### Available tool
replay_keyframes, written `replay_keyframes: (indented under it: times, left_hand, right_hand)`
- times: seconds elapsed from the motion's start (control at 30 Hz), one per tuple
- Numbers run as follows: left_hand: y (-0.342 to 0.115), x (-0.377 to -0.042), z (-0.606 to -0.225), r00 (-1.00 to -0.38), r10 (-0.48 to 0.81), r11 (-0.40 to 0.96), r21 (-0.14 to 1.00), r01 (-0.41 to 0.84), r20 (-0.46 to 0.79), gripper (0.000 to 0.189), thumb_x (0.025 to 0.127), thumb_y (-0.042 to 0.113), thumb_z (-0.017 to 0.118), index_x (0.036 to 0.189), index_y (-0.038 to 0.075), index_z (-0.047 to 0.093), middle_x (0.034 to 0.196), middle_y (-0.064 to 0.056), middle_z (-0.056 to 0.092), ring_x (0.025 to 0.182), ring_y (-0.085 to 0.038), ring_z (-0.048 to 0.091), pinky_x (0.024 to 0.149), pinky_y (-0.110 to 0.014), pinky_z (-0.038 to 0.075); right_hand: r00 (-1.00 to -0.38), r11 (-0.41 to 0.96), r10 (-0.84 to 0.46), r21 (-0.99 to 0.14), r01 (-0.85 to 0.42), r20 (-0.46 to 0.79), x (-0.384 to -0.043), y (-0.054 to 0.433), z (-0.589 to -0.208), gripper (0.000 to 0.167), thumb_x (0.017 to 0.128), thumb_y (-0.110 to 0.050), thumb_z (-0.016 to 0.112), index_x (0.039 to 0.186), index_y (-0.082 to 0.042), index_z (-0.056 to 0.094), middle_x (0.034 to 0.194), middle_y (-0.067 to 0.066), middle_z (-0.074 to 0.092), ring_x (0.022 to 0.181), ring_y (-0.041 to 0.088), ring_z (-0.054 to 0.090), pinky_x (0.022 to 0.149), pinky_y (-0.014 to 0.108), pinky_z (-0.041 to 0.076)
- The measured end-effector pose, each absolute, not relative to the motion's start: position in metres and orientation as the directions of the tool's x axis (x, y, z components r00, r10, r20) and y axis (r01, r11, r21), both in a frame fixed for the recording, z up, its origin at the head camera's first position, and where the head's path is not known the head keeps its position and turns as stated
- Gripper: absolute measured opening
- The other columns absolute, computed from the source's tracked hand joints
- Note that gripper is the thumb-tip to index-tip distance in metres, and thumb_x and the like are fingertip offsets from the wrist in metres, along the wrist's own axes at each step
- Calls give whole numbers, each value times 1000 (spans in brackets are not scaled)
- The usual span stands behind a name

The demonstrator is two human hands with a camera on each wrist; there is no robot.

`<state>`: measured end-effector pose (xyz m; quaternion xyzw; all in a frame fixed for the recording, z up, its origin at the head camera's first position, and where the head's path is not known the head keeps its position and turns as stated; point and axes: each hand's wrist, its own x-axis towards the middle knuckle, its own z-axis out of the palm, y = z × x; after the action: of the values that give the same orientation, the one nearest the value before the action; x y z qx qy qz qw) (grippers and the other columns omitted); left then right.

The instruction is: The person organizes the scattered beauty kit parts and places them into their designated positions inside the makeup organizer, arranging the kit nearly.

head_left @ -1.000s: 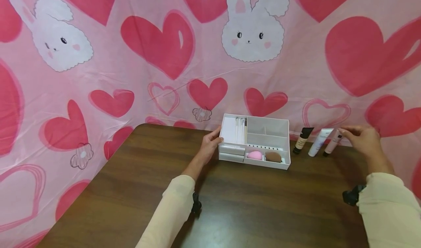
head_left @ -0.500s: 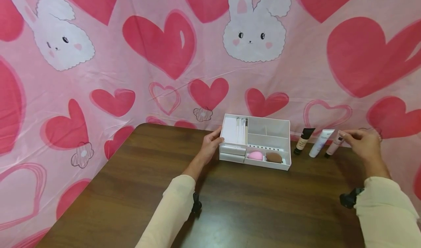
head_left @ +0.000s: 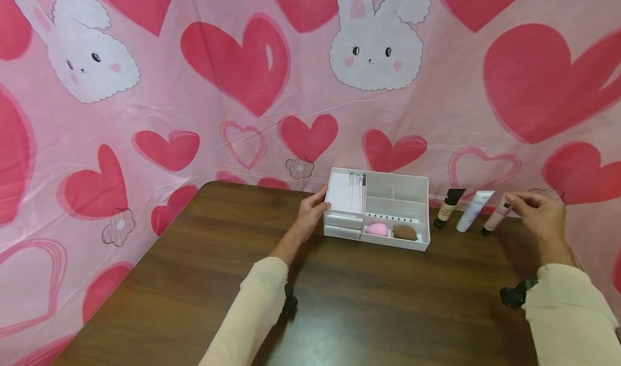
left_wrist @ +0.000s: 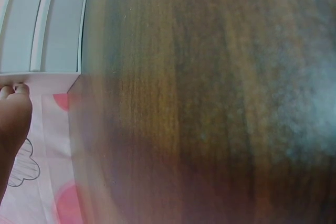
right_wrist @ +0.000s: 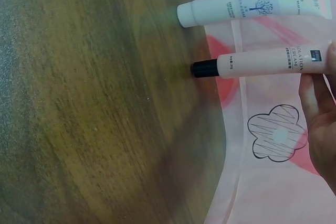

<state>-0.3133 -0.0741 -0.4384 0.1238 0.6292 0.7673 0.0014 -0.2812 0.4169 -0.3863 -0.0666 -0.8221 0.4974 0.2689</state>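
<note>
A white cosmetics organizer [head_left: 346, 223] stands near the back of the table. It holds several thin sticks or brushes [head_left: 358, 191], a pink makeup sponge [head_left: 377, 229] and a brown rounded piece [head_left: 405, 232]. My left hand [head_left: 310, 215] touches the organizer's left side with its fingertips. At the right, my right hand [head_left: 540, 218] pinches the top end of a pink cream tube [right_wrist: 262, 62], black cap down and tilted. Whether that cap touches the table is unclear. Beside it stand a white tube [head_left: 474, 212] and a beige tube [head_left: 448, 209] with a black top.
The brown wooden table [head_left: 242, 236] runs up to a pink cloth [head_left: 218, 102] printed with hearts and rabbits, which hangs behind and to the left. The tubes form a row right of the organizer. Black wrist cameras [head_left: 289, 301] sit at both sleeves.
My right hand has shifted slightly toward me with the pink tube, and the gap to the white tube has widened a little. The left hand stays at the organizer.
</note>
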Motion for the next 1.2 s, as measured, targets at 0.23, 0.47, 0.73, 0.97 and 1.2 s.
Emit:
replay_keyframes:
  times: [0.23, 0.47, 0.73, 0.97, 1.2]
  left_hand:
    - [-74, -315, -439, -968, 160, -201, 966, 161, 195, 60, 92, -7, 51, 151, -8, 37, 163, -21, 33, 147, -24, 33, 122, -37, 33]
    - [-75, -314, -439, -969, 156, -211, 965, 158, 193, 61, 91, -8, 51, 151, -7, 37, 163, -21, 33, 144, -23, 35, 111, -21, 40]
    - [-74, -313, -439, -967, 163, -223, 962, 158, 197, 62, 91, -8, 52, 151, -9, 37, 162, -23, 33, 142, -23, 37, 101, -13, 43]
    - [-74, -314, -439, -969, 161, -231, 961, 149, 189, 62, 91, -8, 51, 151, -9, 37, 163, -23, 32, 144, -24, 36, 107, -18, 42]
    - [-74, -314, -440, -967, 162, -227, 961, 156, 195, 61, 91, -7, 52, 150, -10, 37, 162, -24, 32, 142, -24, 37, 107, -18, 43]
  right_hand:
    - [-853, 503, 368, -851, -153, 371, -277, 419, -382, 31, 93, -17, 73, 78, -44, 74, 67, -42, 59, 65, -19, 51, 58, -1, 41]
    - [-856, 493, 342, -850, -187, 387, -275, 415, -377, 36, 92, -12, 73, 77, -45, 74, 69, -43, 61, 67, -21, 52, 57, -1, 41]
    - [-882, 493, 286, -847, -199, 374, -267, 411, -369, 29, 94, -13, 71, 83, -39, 77, 71, -41, 62, 66, -17, 53, 57, 2, 43]
    - [-882, 533, 241, -815, -229, 405, -261, 409, -366, 27, 92, -11, 73, 85, -36, 80, 73, -42, 63, 67, -17, 52, 56, 3, 41]
    - [-871, 585, 156, -754, -300, 467, -257, 401, -365, 32, 91, -5, 73, 85, -36, 82, 73, -43, 62, 68, -19, 52, 59, 1, 41]
